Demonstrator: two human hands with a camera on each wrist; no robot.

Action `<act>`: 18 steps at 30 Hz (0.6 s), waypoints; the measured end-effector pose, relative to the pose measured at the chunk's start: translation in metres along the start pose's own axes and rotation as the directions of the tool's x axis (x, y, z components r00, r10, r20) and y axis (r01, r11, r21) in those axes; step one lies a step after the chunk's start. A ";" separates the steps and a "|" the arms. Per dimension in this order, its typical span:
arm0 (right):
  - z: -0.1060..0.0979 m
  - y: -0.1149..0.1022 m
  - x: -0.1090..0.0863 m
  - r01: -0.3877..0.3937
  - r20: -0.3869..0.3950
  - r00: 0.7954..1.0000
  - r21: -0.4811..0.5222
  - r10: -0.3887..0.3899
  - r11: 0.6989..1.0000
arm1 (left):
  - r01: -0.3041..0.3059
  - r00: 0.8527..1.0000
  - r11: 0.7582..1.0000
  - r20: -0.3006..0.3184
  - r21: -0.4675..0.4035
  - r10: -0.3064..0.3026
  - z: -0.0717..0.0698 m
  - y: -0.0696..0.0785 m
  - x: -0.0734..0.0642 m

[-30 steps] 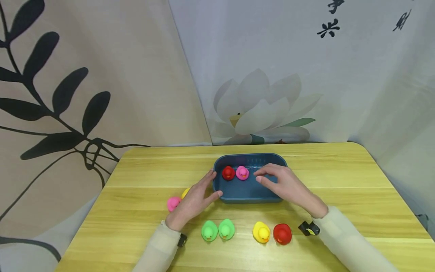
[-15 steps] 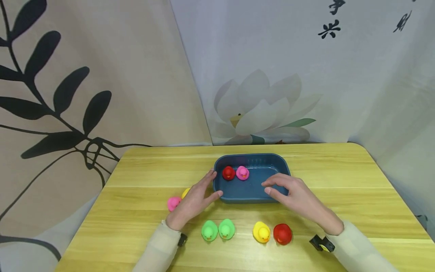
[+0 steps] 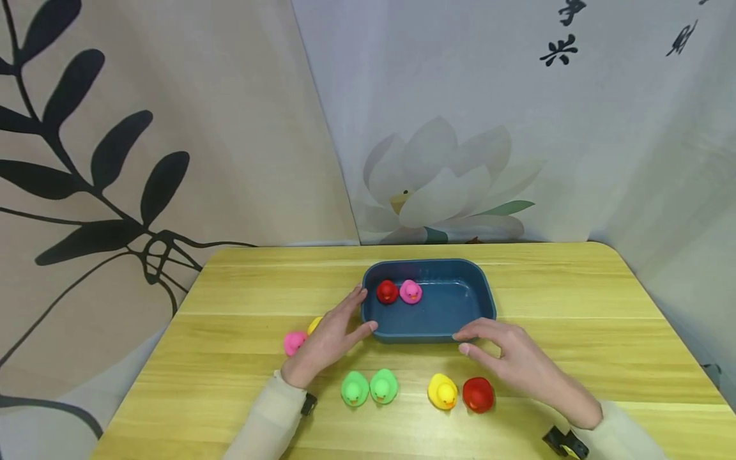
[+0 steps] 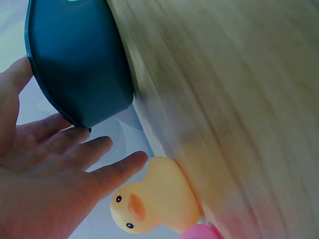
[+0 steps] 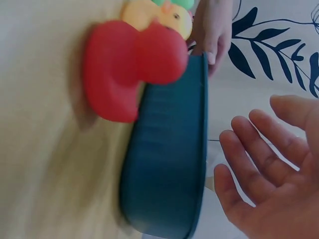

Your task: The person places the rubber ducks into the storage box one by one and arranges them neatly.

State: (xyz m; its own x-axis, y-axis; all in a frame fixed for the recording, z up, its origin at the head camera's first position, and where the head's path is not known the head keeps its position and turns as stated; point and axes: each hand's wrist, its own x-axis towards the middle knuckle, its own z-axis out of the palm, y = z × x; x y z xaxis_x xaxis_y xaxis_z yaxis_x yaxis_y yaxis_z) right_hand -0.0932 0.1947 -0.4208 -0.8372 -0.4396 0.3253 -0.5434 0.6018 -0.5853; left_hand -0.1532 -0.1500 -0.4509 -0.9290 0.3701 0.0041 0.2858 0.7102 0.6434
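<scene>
A dark blue rectangular tub (image 3: 454,306) stands on the table with a red rubber duck (image 3: 387,292) and a pink rubber duck (image 3: 411,292) inside, side by side. My left hand (image 3: 329,342) touches the tub's left end with spread, fairly straight fingers. Over the tub's front right edge is my right hand (image 3: 512,354), its fingers loosely bent and holding nothing. A second red duck (image 3: 478,395) and a yellow duck (image 3: 443,391) sit on the table just below it. In the right wrist view, that red duck (image 5: 129,69) appears close by, apart from the hand.
Two green ducks (image 3: 368,388) stand together in front of the tub. Left of my left hand are another pink duck (image 3: 294,343) and a partly hidden yellow duck (image 3: 314,325). A patterned cloth (image 3: 448,128) hangs behind the wooden table (image 3: 253,281).
My right hand has drawn back from inside the tub, toward me and to the right, to its front right edge. My left hand has stayed at the tub's left end.
</scene>
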 end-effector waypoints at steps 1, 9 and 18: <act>0.001 0.000 -0.002 0.015 -0.005 1.000 -0.001 -0.015 1.000 | 0.001 1.000 1.000 -0.001 0.000 -0.001 0.000 0.000 0.000; 0.007 0.001 -0.019 0.042 -0.008 0.999 -0.010 -0.042 0.999 | -0.001 1.000 1.000 -0.001 0.005 0.001 0.000 0.001 0.000; 0.012 0.002 -0.038 0.013 0.056 0.998 0.001 -0.013 1.000 | 0.001 1.000 1.000 0.006 0.004 -0.001 -0.001 0.001 0.000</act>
State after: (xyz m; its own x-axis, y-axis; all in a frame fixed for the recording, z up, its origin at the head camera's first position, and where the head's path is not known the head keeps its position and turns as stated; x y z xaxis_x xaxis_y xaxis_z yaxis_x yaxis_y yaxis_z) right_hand -0.0615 0.2052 -0.4433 -0.8254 -0.4842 0.2903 -0.5540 0.5957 -0.5816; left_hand -0.1530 -0.1496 -0.4498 -0.9278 0.3730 -0.0005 0.2862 0.7127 0.6404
